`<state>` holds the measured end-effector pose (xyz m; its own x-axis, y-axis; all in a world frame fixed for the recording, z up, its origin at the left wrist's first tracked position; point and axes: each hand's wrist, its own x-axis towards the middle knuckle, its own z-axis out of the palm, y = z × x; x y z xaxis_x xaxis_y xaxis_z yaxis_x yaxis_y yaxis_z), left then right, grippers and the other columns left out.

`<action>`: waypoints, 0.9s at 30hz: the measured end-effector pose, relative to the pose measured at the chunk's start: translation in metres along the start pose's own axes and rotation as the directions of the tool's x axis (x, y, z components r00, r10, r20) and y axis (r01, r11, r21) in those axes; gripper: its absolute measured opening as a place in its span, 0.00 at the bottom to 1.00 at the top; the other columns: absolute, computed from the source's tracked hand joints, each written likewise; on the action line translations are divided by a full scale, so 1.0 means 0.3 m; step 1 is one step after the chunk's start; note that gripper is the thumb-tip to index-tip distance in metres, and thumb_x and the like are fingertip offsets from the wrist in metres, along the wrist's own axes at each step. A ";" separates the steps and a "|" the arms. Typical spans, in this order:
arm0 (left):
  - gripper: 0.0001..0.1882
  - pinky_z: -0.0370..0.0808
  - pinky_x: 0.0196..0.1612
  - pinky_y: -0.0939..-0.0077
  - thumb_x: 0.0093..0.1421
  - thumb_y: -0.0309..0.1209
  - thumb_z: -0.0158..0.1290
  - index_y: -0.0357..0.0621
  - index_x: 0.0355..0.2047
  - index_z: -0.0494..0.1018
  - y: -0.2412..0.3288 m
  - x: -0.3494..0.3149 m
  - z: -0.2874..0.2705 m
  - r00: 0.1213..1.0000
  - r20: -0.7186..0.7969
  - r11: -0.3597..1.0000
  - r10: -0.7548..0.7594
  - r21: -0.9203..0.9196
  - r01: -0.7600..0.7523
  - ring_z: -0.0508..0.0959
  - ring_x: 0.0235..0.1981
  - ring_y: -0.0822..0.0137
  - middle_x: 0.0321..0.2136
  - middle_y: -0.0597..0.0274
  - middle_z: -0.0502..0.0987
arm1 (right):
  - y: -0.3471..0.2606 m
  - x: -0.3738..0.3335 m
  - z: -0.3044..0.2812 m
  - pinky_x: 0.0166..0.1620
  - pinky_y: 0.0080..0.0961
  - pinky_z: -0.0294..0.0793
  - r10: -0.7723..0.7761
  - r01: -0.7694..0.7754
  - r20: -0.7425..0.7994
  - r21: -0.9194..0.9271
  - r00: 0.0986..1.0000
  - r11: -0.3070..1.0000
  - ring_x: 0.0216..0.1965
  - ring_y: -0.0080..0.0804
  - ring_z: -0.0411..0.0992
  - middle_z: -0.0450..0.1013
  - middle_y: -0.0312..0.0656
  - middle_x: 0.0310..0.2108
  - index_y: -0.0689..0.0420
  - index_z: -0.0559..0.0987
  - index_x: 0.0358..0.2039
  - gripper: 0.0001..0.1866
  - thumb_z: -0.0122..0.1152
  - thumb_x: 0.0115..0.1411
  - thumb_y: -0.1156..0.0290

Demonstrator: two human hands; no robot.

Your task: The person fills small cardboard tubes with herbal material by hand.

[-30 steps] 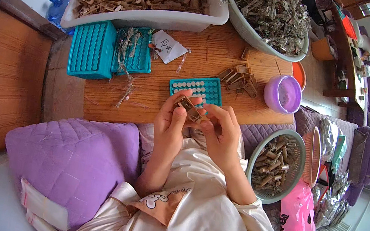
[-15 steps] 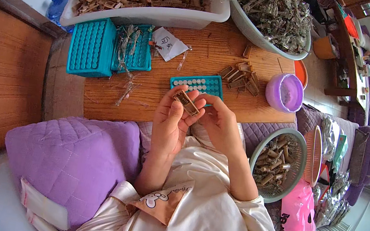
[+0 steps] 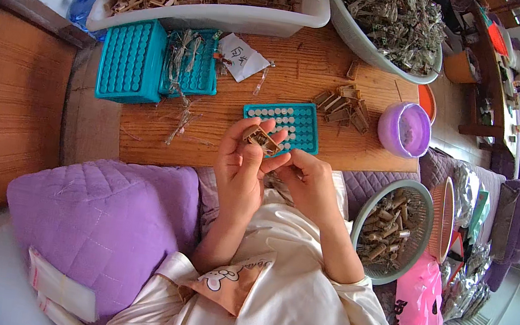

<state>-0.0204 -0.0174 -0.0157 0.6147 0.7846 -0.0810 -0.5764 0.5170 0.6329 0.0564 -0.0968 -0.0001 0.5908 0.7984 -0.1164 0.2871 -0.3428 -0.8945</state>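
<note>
My left hand (image 3: 239, 176) grips a small brown plastic casing (image 3: 262, 140) between thumb and fingers, its open side turned up. Fine metallic parts show inside the casing, too small to make out. Close to the casing's lower right end is my right hand (image 3: 315, 186), thumb and fingertips pinched together; whatever they hold is hidden. Just beyond both hands lies a teal tray (image 3: 306, 124) with rows of round white discs, partly covered by my left fingers. A loose pile of similar brown casings (image 3: 344, 105) rests on the wooden table to the tray's right.
A white tub (image 3: 227, 21) of brown casings and a grey basin (image 3: 382, 63) of wired parts stand at the back. Stacked teal trays (image 3: 130, 62) with wires sit left. A purple bowl (image 3: 389, 129) is on the right edge, a grey basket (image 3: 427, 221) of casings below it.
My right fingers have dropped from behind the casing to beside its lower end, now pinched. The casing has tilted slightly in my left hand. More of the teal tray shows.
</note>
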 end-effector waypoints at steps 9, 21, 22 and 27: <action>0.19 0.72 0.39 0.69 0.54 0.33 0.46 0.38 0.44 0.59 -0.014 0.000 -0.009 0.997 -0.002 0.990 -0.072 0.119 0.071 0.71 0.40 0.58 0.41 0.49 0.67 | 0.011 0.042 -0.027 0.34 0.22 0.68 -0.186 0.190 -0.137 0.018 0.973 0.982 0.31 0.33 0.70 0.69 0.46 0.29 0.63 0.69 0.32 0.13 0.51 0.41 0.84; 0.13 0.63 0.43 0.81 0.53 0.21 0.42 0.35 0.41 0.64 -0.042 -0.010 -0.007 0.996 0.036 0.865 0.077 0.495 -0.085 0.68 0.37 0.73 0.36 0.61 0.69 | -0.051 0.106 -0.015 0.37 0.22 0.68 -0.067 0.067 -0.007 0.151 0.998 0.986 0.31 0.24 0.68 0.70 0.39 0.28 0.61 0.68 0.38 0.18 0.53 0.43 0.81; 0.14 0.63 0.43 0.82 0.54 0.23 0.43 0.35 0.41 0.63 -0.041 -0.010 -0.005 0.997 0.026 0.855 0.078 0.512 -0.080 0.68 0.38 0.73 0.35 0.61 0.69 | -0.040 0.116 -0.024 0.35 0.22 0.68 -0.144 0.141 0.047 0.046 0.989 0.989 0.29 0.24 0.68 0.69 0.39 0.27 0.60 0.68 0.39 0.18 0.54 0.43 0.80; 0.17 0.71 0.36 0.78 0.55 0.31 0.46 0.37 0.44 0.62 -0.003 0.017 -0.063 0.994 -0.019 0.969 -0.112 0.220 0.113 0.72 0.33 0.69 0.34 0.58 0.70 | 0.073 0.179 -0.100 0.31 0.22 0.67 -0.132 0.069 0.237 0.257 0.963 0.964 0.25 0.26 0.66 0.68 0.41 0.23 0.59 0.69 0.38 0.19 0.56 0.43 0.77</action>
<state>-0.0270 -0.0074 -0.0313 0.6646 0.7285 -0.1660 -0.3708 0.5145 0.7732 0.1171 -0.0764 -0.0128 0.3521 0.9310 -0.0961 0.1240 -0.1482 -0.9812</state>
